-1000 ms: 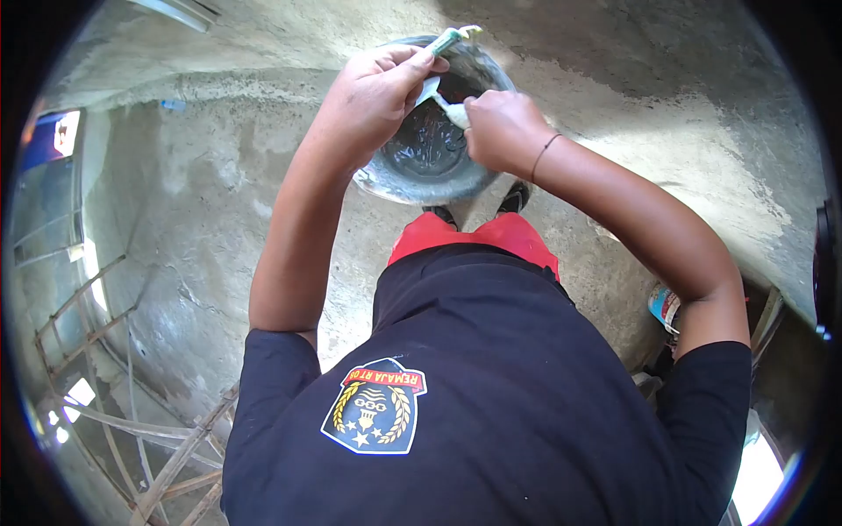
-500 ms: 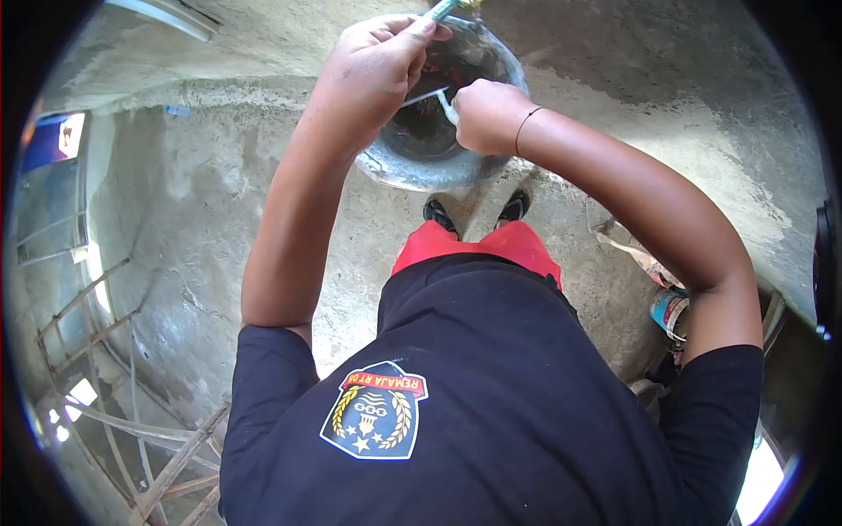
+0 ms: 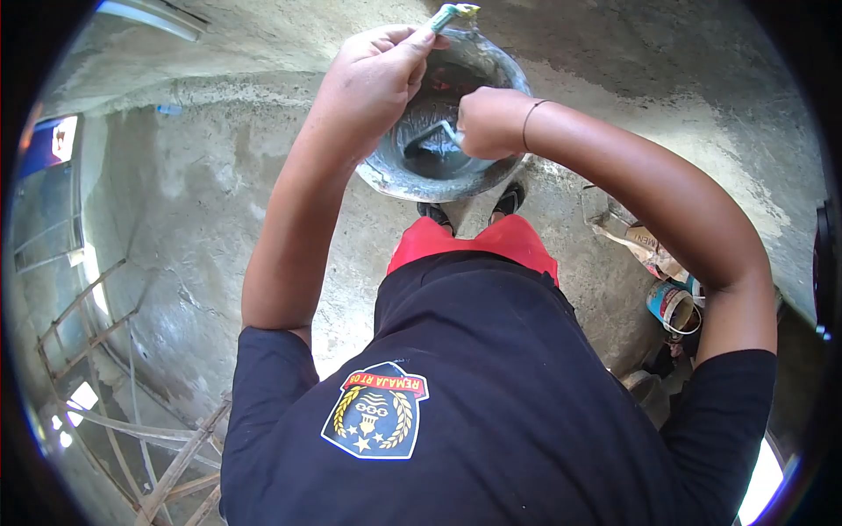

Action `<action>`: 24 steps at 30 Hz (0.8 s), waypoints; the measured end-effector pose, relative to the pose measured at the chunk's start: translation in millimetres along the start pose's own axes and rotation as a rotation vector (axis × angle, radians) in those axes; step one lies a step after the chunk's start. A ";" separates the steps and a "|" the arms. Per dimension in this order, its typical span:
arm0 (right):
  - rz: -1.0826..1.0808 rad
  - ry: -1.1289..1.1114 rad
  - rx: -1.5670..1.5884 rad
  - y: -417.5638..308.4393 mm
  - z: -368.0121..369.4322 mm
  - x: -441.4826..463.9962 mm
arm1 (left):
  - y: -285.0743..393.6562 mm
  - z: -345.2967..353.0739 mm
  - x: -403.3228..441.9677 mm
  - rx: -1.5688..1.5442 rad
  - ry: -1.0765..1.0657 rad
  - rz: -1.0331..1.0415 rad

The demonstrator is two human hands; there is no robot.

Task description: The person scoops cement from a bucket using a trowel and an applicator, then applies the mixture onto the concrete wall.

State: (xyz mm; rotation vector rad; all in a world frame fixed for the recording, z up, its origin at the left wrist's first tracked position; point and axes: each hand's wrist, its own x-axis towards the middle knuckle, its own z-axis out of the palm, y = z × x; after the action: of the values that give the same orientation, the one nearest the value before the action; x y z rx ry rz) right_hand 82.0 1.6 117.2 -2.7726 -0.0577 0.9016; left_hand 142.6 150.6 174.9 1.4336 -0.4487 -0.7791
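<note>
Grey wall and concrete floor: the rough wall (image 3: pixel 658 79) fills the upper right of the frame; the bare floor (image 3: pixel 588 285) shows around the legs at centre.
Black shirt: the wearer's shirt (image 3: pixel 517 394) fills the lower centre, with a shield emblem (image 3: pixel 374 412) on it.
Wooden poles: crossed poles (image 3: pixel 184 458) stand in the lower left, well apart from the hands.
Grey basin: round basin (image 3: pixel 412 188) at upper centre, its inside dark and wet with greyish contents; the left hand and wrist cover part of its left side, the right hand part of its right.
Red shorts: shorts (image 3: pixel 478 250) at centre, just below the basin in the frame.
Left hand: this hand (image 3: pixel 377 83) is over the basin's upper left, thumb and fingers pinching a green handle.
Right hand: a closed fist (image 3: pixel 493 124) around a trowel's grip, forearm running down to the right edge of the shirt.
Paper sack: brown printed sack (image 3: pixel 645 237) at right, partly behind the right forearm.
Paint pail: blue-labelled pail (image 3: pixel 660 298) below the sack, open, contents unclear.
Trowel: blade and bent neck (image 3: pixel 450 132) inside the basin; whether the blade is dipped, I cannot tell.
Green handle: its yellowish end (image 3: pixel 445 17) points to the top edge.
</note>
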 end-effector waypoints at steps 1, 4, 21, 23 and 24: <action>0.022 -0.099 -0.011 2.1 -3.5 -2.1 | 0.6 -2.7 1.2 -0.018 0.023 -0.018; 0.073 -0.198 -0.037 8.4 -23.9 -10.6 | -0.6 -5.6 -1.8 -0.066 0.022 -0.039; 0.312 -0.214 0.014 15.2 -28.1 -26.3 | -22.6 6.9 5.7 -0.001 0.159 0.094; 0.313 -0.272 0.015 16.3 -29.1 -27.9 | -23.9 10.3 5.7 -0.023 0.153 0.081; 0.317 -0.275 0.011 15.6 -29.6 -29.9 | -25.2 11.6 5.3 -0.028 0.152 0.082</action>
State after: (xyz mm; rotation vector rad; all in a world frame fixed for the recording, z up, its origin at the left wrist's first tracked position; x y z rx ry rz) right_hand 74.6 -22.7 154.3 -2.6707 0.3490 1.3501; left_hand 132.9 139.7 150.7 1.4280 -0.3753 -0.6040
